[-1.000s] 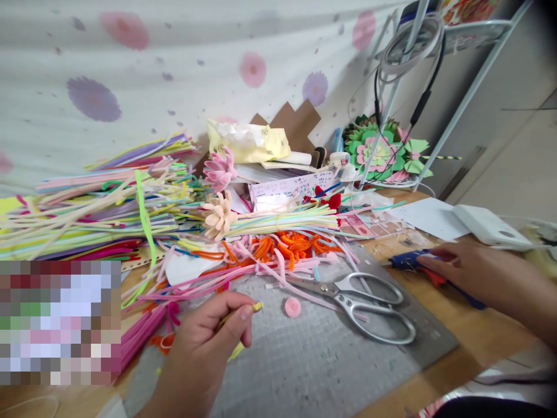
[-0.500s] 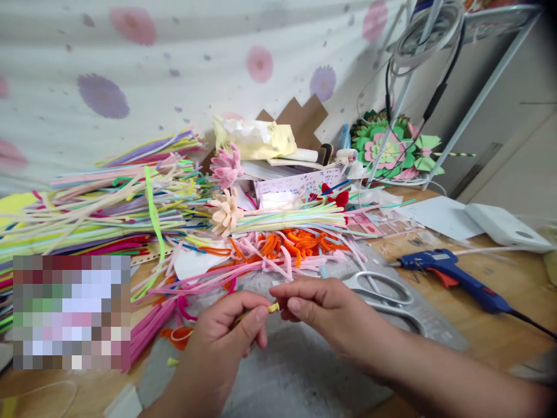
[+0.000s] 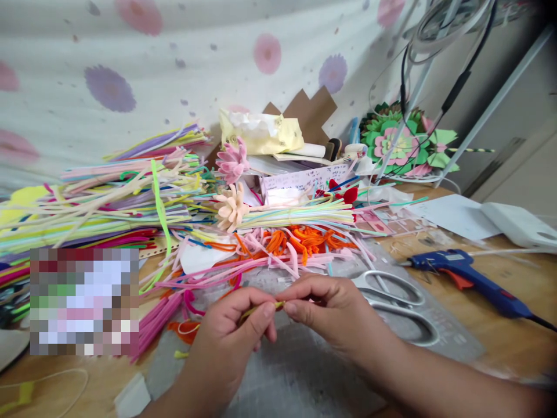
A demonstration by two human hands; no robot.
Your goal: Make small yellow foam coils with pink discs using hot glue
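Note:
My left hand [image 3: 243,328] pinches a thin yellow strip [image 3: 279,305] between thumb and forefinger. It looks like a bit of pipe cleaner, but most of it is hidden by the fingers. From the other side, my right hand [image 3: 324,305] closes thumb and fingertips on the strip's free end, so the two hands almost touch. Both are held over a grey cutting mat [image 3: 304,371]. Silver-handled scissors [image 3: 402,290] lie on the mat just beyond my right wrist. Left of my left hand are an orange piece [image 3: 183,331] and a small yellow scrap [image 3: 180,354].
Bundles of coloured pipe cleaners [image 3: 108,203] pile up at the left and back. A peach fuzzy flower [image 3: 230,208] and a pink one [image 3: 232,159] stand among them. A blue glue gun [image 3: 474,281] with its cord lies at right, near a white box [image 3: 520,223].
My right fingertips have closed onto the yellow strip's end, which stuck out bare before. The whole view has shifted slightly, and my left hand keeps its pinch.

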